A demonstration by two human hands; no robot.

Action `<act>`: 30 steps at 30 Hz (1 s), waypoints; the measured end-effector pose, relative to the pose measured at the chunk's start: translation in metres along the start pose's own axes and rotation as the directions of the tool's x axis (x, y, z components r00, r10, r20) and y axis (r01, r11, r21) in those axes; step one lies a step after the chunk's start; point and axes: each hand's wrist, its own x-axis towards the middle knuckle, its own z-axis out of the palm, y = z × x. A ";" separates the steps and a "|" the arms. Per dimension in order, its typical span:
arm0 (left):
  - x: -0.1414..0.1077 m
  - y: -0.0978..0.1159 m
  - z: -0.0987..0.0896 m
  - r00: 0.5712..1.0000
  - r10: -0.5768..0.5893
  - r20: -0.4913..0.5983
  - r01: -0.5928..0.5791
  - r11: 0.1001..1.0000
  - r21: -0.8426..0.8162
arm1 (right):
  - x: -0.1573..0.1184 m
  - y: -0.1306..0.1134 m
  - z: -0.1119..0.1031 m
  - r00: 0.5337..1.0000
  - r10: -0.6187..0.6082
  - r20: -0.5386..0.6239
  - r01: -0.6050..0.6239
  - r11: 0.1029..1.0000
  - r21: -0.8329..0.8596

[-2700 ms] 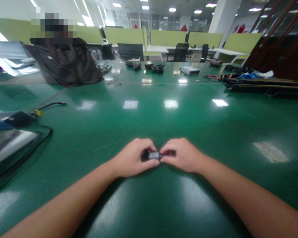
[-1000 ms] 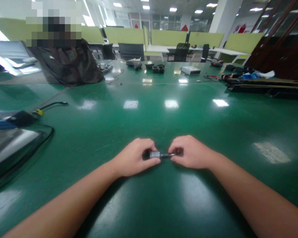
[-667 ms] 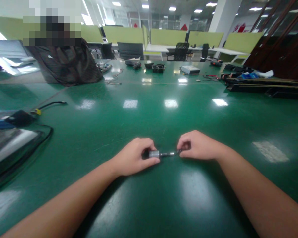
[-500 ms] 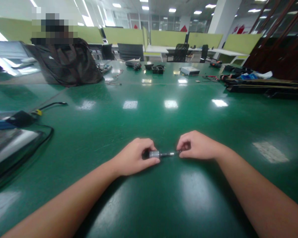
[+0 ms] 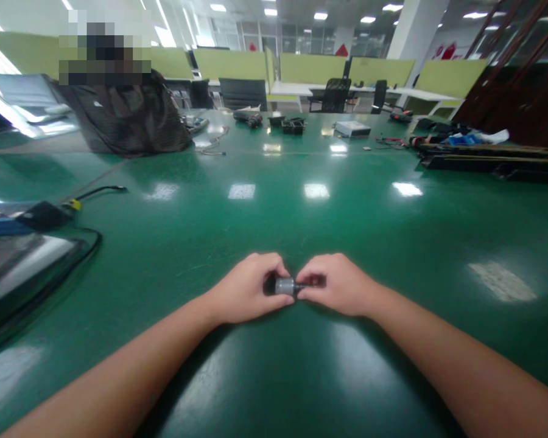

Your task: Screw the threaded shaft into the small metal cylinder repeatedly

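Observation:
Thumb and fingers of my left hand are closed around a small grey cylinder with a shaft, held just above or on the green tabletop. My right hand is pinched around the thin dark shaft, right beside the cylinder's end. The two hands nearly touch. Part of the shaft runs inside the curl of my right fingers. Whether a separate small part is also between those fingertips is hidden.
On the left lie a flat dark device with a black cable and a blue item. A dark bag stands at the back left. Farther off are black trays, a silver box and long dark panels.
My right hand has moved left along the shaft, from beyond its tip up to the cylinder, covering the shaft. My left hand keeps its hold. The view shifted slightly.

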 end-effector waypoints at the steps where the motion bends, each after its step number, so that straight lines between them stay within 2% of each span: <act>1: 0.000 0.000 0.001 1.000 -0.006 -0.005 0.006 1.000 0.000 | 0.001 -0.001 0.002 1.000 -0.025 -0.009 0.025 1.000 -0.020; 9: 0.002 0.002 -0.001 0.999 0.054 0.007 -0.054 0.998 -0.016 | 0.000 0.004 0.003 0.995 -0.097 -0.013 0.095 0.993 -0.066; 30: 0.002 0.001 -0.001 0.999 0.049 -0.001 -0.049 0.999 -0.002 | -0.001 0.003 0.004 0.983 -0.183 -0.009 0.181 0.977 -0.113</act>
